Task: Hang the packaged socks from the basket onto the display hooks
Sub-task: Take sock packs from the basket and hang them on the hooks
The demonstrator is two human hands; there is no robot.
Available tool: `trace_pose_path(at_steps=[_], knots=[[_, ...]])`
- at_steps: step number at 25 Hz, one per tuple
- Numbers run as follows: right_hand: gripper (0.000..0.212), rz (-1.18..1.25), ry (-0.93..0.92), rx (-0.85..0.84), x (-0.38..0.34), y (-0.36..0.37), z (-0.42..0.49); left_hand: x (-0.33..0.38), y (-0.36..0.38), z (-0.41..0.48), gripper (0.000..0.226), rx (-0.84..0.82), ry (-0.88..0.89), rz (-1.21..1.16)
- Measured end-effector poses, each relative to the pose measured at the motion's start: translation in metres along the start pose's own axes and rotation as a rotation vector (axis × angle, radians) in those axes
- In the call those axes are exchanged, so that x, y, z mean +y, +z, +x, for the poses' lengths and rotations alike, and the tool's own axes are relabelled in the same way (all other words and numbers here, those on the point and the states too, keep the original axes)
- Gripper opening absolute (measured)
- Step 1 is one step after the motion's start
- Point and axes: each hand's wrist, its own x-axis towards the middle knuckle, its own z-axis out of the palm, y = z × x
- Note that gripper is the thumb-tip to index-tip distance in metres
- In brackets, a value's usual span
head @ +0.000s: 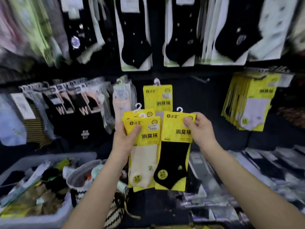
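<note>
My left hand grips a small stack of yellow sock packs, the front one holding a cream sock. My right hand pinches the upper right corner of a single yellow pack with a black sock. Both are held side by side before the dark display wall. Straight behind them yellow packs hang on a hook. A bare display hook sticks out to the right of those. The grey basket of packaged socks sits at the lower left.
Black socks on white cards hang in the upper row. More yellow packs hang at the right, black and striped socks at the left. Flat packaged socks lie on the shelf at the lower right. A striped woven bag sits below.
</note>
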Motion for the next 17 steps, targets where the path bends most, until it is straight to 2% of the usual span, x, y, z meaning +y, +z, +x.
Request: trace_pose_path(at_steps=[5, 11, 14, 17], knots=[[0.013, -0.065, -0.081, 0.045, -0.045, 0.023, 0.046, 0.040, -0.015, 0.028, 0.017, 0.074, 0.111, -0.005], [0.007, -0.298, -0.153, -0.022, -0.063, 0.053, 0.067, 0.056, -0.034, 0.030, 0.017, 0.080, 0.130, -0.009], [0.008, -0.411, -0.137, -0.039, -0.063, 0.064, 0.070, 0.056, -0.034, 0.027, 0.015, 0.071, 0.132, -0.002], [0.016, -0.419, -0.072, -0.005, -0.061, 0.062, 0.069, 0.053, -0.025, 0.026, 0.019, 0.069, 0.104, 0.011]])
